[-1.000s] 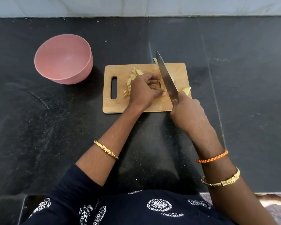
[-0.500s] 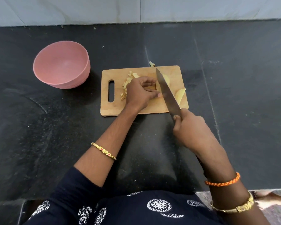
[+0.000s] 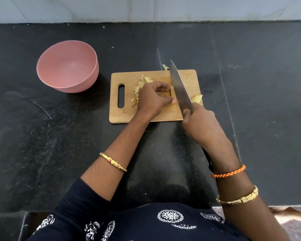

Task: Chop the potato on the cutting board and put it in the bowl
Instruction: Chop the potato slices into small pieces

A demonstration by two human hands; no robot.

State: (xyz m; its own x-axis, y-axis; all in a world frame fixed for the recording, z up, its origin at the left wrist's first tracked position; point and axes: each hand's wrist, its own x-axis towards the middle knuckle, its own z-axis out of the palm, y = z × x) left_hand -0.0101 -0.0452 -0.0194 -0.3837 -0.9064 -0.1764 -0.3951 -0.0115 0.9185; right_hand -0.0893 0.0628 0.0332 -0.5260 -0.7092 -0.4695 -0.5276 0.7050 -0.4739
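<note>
Nearest the camera is the person's dark top (image 3: pixel 146 223) w/ white round patterns, and both forearms reach forward over the black worktop (image 3: pixel 42 153). On the left wrist sits a gold bangle (image 3: pixel 113 162); the right wrist has an orange thread band (image 3: pixel 228 171) and a gold bracelet (image 3: pixel 238 197).

Further on, the right hand (image 3: pixel 201 125) is at the near right corner of the wooden cutting board (image 3: pixel 156 117). Its fingers are curled tight around the knife handle, which is mostly hidden under the hand. The knife (image 3: pixel 180 87) blade runs from the hand toward the far edge of the board, tip just past that edge, approx. diagonal.

The left hand (image 3: pixel 152 98) rests on the middle of the board, just left of the blade. Its fingers (image 3: pixel 162 86) are curled and pinch a potato piece (image 3: pixel 171 91) against the board; only a small pale part of it shows beside the blade. Left of this hand lies a row of chopped potato bits (image 3: pixel 137 91), touching each other. One bigger potato wedge (image 3: pixel 197 98) lies at the right edge of the board, on the other side of the blade. A small scrap (image 3: pixel 165 67) lies on the worktop just beyond the far edge.

Farther left, well apart from the board, stands the pink bowl (image 3: pixel 68 66), upright, no potato visible in it. At the back, a pale wall (image 3: pixel 146 7) meets the worktop.
</note>
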